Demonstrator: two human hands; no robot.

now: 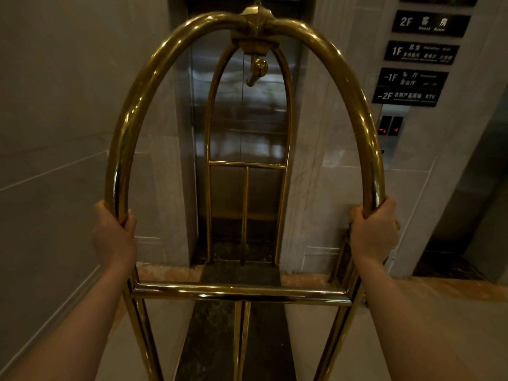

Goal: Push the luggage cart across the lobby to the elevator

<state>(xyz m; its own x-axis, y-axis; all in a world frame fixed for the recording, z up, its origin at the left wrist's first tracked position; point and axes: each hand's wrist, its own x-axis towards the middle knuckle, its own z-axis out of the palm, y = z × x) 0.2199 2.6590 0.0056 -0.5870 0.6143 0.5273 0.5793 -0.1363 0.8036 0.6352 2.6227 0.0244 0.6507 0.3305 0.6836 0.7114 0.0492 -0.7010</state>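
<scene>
My left hand (114, 237) and right hand (373, 229) each kept a clenched grip on the brass luggage cart (242, 291), one on either leg of its arch. Straight ahead of my grip stood the closed elevator doors (255, 119), floor signs (420, 52) up to the right.

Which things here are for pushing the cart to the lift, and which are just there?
For the job:
- luggage cart
- left hand and right hand, both gripping its gold arch
- elevator doors, closed, straight ahead

Just there:
- floor signs on the wall
- floor number display
- hook under the cart's top, nothing hanging
</scene>
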